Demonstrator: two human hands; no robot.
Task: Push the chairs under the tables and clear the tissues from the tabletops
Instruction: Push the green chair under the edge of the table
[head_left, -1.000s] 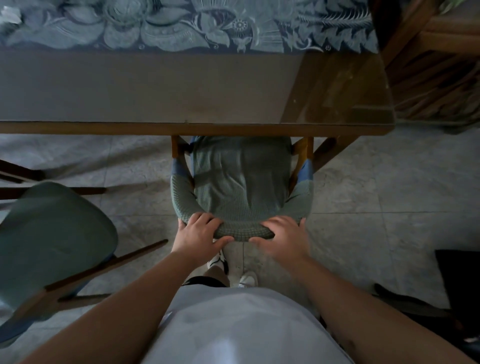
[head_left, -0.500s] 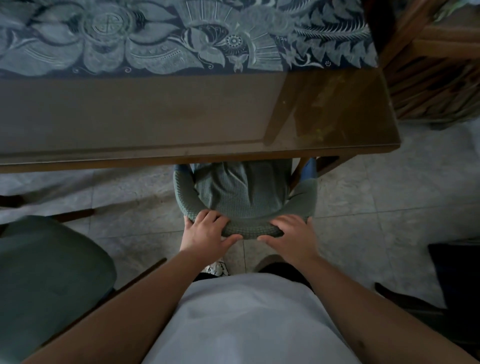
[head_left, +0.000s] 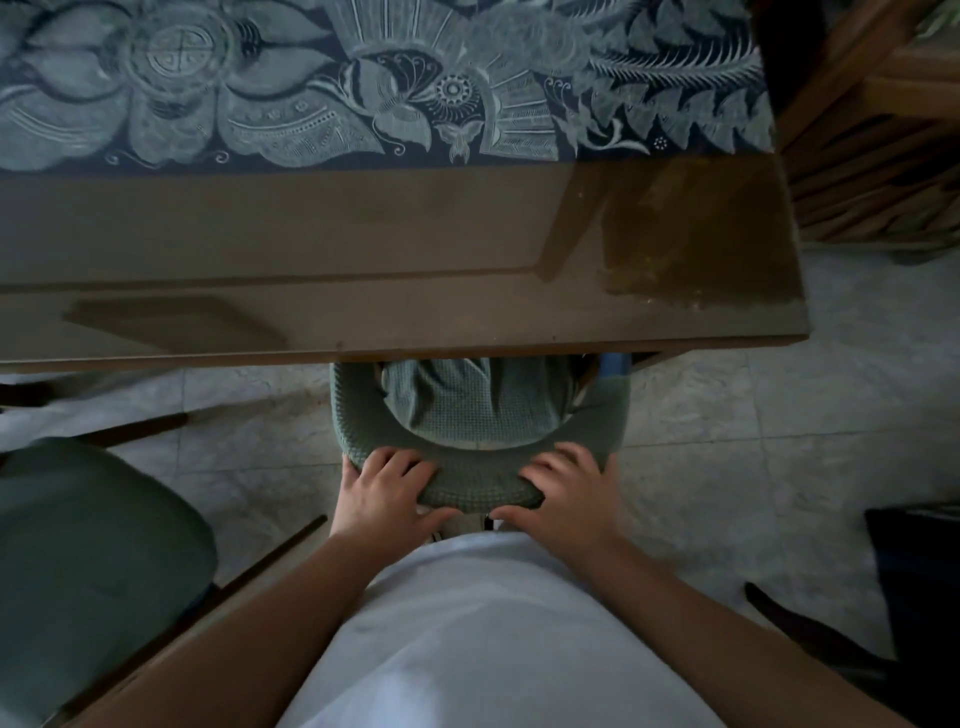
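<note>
Green woven chair (head_left: 470, 415) mostly tucked under the glass-topped bench (head_left: 363, 260), left hand (head_left: 382, 491) and right hand (head_left: 569, 493) side by side, fingers curled over its curved backrest, forearms extended forward.

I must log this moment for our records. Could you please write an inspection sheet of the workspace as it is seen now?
Surface: wooden table with glass top; patterned blue cloth along the far part; no tissues seen.
Job's things: green chair, seat partly under the table edge, backrest still outside.
Clutter: nothing seen on the tabletop.
Hands: left hand and right hand both grip the backrest top.
Cables: nothing seen.
Surroundings: second green chair at left, not tucked in; tiled floor; wooden furniture at right.
</note>
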